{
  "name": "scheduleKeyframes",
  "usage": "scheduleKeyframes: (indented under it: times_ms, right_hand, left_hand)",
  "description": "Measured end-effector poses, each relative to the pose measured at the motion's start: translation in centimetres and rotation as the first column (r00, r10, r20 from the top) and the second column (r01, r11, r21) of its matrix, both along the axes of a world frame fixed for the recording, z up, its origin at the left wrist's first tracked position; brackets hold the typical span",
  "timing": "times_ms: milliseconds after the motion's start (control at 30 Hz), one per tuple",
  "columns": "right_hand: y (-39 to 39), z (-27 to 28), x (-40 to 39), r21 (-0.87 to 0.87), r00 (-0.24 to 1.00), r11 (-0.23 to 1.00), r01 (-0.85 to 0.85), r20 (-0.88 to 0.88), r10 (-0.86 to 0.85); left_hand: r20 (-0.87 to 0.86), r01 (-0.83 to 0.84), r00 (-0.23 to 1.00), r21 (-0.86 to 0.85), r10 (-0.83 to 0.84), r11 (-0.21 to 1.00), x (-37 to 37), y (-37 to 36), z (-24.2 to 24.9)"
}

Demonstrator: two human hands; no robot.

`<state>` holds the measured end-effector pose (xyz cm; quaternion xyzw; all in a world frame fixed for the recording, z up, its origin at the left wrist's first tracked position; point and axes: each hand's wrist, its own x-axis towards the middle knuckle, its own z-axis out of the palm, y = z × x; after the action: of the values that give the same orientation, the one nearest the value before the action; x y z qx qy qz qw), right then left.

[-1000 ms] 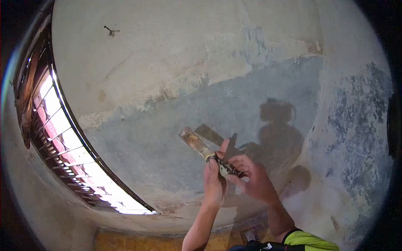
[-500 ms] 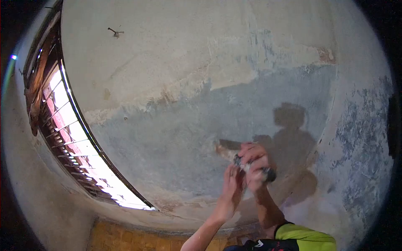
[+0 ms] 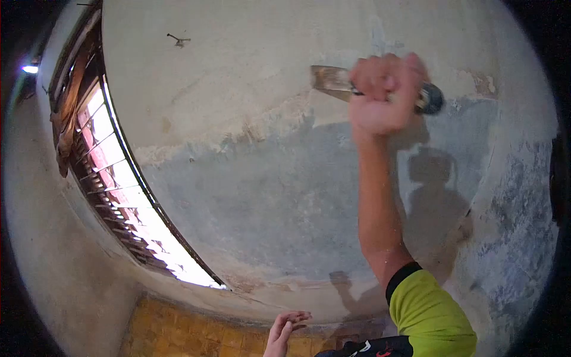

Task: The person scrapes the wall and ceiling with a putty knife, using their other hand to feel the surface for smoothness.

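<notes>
My right hand [image 3: 385, 95] is raised high and wrapped around the handle of a scraper [image 3: 331, 82]. The scraper's flat, stained metal blade points left, close over the pale upper part of the wall [image 3: 250, 71]. Its dark handle end sticks out on the other side of my fist. Low in the view is my left hand [image 3: 288, 326], its fingers loosely bent and apart, with nothing in it. Below the scraper runs a ragged edge between cream paint and a blue-grey patch [image 3: 267, 196] of the wall.
At left a window [image 3: 122, 184] with bars lets in bright light. A metal hook [image 3: 178, 40] juts from the upper wall. Yellowish floor tiles [image 3: 178, 324] show at the bottom. The right-hand wall [image 3: 517, 196] has blotchy blue paint.
My right hand has gone up the wall with the scraper. My left hand, earlier at the scraper beside the right, has come away and dropped low. The view has shifted slightly.
</notes>
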<state>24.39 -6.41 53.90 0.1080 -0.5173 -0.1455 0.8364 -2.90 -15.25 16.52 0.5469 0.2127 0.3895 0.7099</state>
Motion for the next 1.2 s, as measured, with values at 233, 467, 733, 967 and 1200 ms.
scheduleKeyframes:
  times_ms: [233, 467, 733, 967, 1200]
  right_hand:
    - [-1.2, 0.3, 0.2, -0.091, 0.998, 0.996, 0.024, -0.047, -0.028]
    - [-1.7, -0.9, 1.2, -0.06, 0.99, 0.99, -0.127, -0.074, 0.122]
    - [-4.5, -9.1, 0.5, -0.227, 0.987, 0.969, -0.097, 0.107, 0.124]
    - [-5.5, -10.9, -1.6, -0.236, 0.949, 0.963, 0.129, 0.312, -0.05]
    - [-5.9, -6.2, 1.5, -0.25, 0.967, 0.951, 0.183, 0.223, -0.128]
  left_hand:
    - [0.013, -0.074, 0.997, -0.106, 0.076, 0.992, -1.9, -2.2, -3.0]
    - [0.019, -0.11, 0.993, -0.188, 0.116, 0.976, -1.9, -3.0, -3.6]
    - [0.07, -0.118, 0.989, -0.194, 0.134, 0.974, -2.4, -3.6, -4.3]
    - [0.065, -0.09, 0.992, -0.209, 0.105, 0.974, -3.6, -2.8, -5.0]
    - [0.02, -0.066, 0.997, -0.149, 0.07, 0.987, -3.8, -1.6, -3.7]
